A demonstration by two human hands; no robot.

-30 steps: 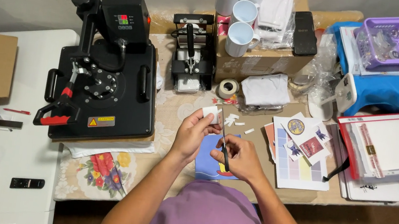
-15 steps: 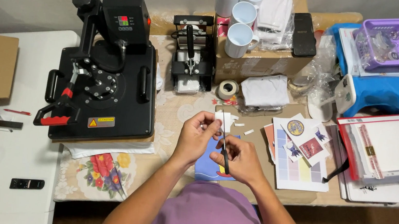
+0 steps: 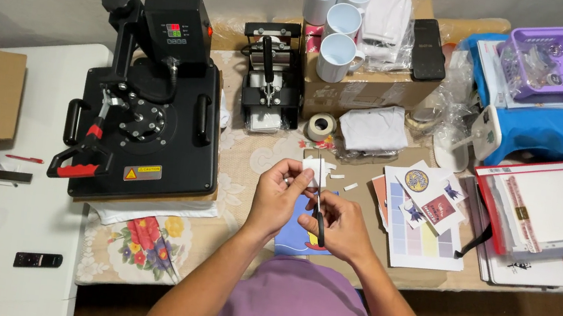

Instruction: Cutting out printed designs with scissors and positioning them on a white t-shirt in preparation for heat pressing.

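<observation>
My left hand (image 3: 277,198) pinches a small white paper piece (image 3: 312,171) above the table. My right hand (image 3: 339,226) grips black-handled scissors (image 3: 318,218), whose blades point up into that paper. Beneath both hands lies a blue printed sheet (image 3: 294,237). Small white paper scraps (image 3: 349,187) lie on the tablecloth just right of the paper. Both forearms reach out from a purple shirt at the bottom of the view.
A black flat heat press (image 3: 144,117) stands left of my hands, a mug press (image 3: 269,87) behind them. White mugs (image 3: 337,48) sit on a cardboard box. Tape roll (image 3: 320,125), printed sticker sheets (image 3: 421,207), a red-edged folder (image 3: 550,207) and a purple basket (image 3: 548,60) lie right.
The hands, paper and scissors stay in nearly the same spot; the paper piece has shifted slightly as the scissors work along it.
</observation>
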